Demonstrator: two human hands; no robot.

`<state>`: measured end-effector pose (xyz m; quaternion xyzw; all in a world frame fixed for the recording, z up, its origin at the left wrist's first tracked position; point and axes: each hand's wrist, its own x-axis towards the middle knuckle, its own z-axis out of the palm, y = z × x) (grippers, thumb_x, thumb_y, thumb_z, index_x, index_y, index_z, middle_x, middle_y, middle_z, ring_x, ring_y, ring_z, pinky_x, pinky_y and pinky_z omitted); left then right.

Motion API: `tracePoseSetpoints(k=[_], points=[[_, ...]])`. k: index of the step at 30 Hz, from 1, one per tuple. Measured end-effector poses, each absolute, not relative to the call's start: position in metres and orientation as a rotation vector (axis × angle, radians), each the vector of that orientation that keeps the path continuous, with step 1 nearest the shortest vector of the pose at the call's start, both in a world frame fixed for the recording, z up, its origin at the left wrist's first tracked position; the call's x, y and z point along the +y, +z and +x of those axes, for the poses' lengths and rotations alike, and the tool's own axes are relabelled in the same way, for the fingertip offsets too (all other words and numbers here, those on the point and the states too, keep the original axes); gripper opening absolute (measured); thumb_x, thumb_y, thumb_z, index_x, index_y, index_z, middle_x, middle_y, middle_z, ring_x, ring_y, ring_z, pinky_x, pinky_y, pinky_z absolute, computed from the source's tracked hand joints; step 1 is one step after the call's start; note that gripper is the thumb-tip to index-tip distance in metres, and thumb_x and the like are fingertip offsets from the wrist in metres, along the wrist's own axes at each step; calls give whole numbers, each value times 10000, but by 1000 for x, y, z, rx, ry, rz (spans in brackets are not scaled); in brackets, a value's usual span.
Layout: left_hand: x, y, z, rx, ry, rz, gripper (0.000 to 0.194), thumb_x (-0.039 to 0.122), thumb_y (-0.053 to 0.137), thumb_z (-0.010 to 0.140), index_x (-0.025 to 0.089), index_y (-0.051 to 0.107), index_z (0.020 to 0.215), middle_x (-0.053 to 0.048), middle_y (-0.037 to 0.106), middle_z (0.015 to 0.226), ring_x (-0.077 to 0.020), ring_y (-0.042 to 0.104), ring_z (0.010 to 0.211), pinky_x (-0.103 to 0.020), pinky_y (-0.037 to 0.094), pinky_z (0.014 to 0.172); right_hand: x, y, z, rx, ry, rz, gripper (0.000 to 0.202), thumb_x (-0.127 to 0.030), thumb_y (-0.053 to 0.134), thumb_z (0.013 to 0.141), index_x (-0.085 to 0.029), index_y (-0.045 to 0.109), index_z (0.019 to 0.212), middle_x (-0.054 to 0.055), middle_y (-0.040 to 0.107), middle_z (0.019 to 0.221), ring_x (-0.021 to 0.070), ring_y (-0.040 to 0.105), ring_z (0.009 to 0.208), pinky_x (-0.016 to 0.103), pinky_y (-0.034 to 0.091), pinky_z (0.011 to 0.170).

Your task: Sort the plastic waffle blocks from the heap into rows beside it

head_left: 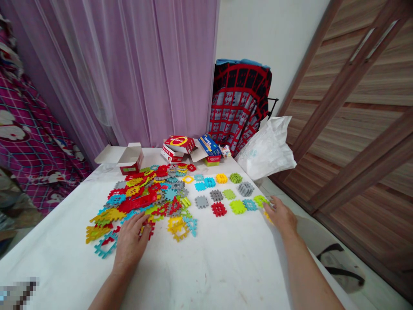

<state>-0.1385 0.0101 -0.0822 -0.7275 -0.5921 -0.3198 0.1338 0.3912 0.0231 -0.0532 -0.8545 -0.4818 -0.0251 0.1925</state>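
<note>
My left hand (131, 242) rests at the near edge of a heap of flat, notched plastic interlocking tiles, its fingers and thumb apart over a red tile (151, 230). Below its left side lies a blue square frame tile (106, 245). At the table's right edge, my right hand (281, 215) has its fingers closed on a yellow interlocking tile (268, 217), mostly hidden by the hand. Just beyond those fingers is a lime-green tile (260, 200). Sorted tiles lie to its left, among them a light blue tile (250, 205) and a red tile (219, 209).
The white-covered table (200, 267) also bears an open red-and-white box (131, 162), several small cartons (179, 145) and a grey tile stack (245, 189). A white plastic bag (267, 148) stands at the far right corner. Wooden wardrobe doors (361, 107) rise on the right.
</note>
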Motion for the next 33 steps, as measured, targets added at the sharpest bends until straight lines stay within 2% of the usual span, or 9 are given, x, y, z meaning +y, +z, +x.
tracePoseSetpoints(k=[7,13,17,24,33], points=[[11,-84,-138,-1690,-886,-2100,378,364,416,919,176,711,1062,-131,737,1108,-298,659,1035,-489,509,898,23,-57,390,-1025,-329,-2162,388,-314,453,864,-165,719,1104,116,739,933,233,623,748,312,399,629],[11,-83,-137,-1661,-879,-2101,366,354,413,918,190,704,1066,-125,731,1114,-294,647,1055,-479,499,905,25,-65,364,-1089,-398,-1793,403,-401,437,852,-153,745,928,114,745,875,225,633,755,303,452,671],[11,-82,-135,-1647,-887,-2109,365,348,412,921,188,702,1074,-129,727,1127,-310,634,1072,-506,486,922,26,-67,319,-1358,-418,-1533,335,-363,456,882,-179,736,867,92,748,855,206,657,784,305,495,738],[10,-79,-129,-1584,-928,-2121,352,325,421,917,182,714,1049,-137,731,1124,-336,622,1099,-543,473,938,10,-64,240,-1690,-417,-1275,246,-187,473,914,-207,718,917,41,743,834,168,661,768,293,499,759],[4,-73,-118,-1640,-924,-2191,280,316,515,899,213,704,1079,-101,724,1161,-323,612,1144,-552,447,995,-3,-73,210,-1754,-411,-1214,235,-161,471,905,-203,701,930,34,736,831,165,652,764,284,487,755]])
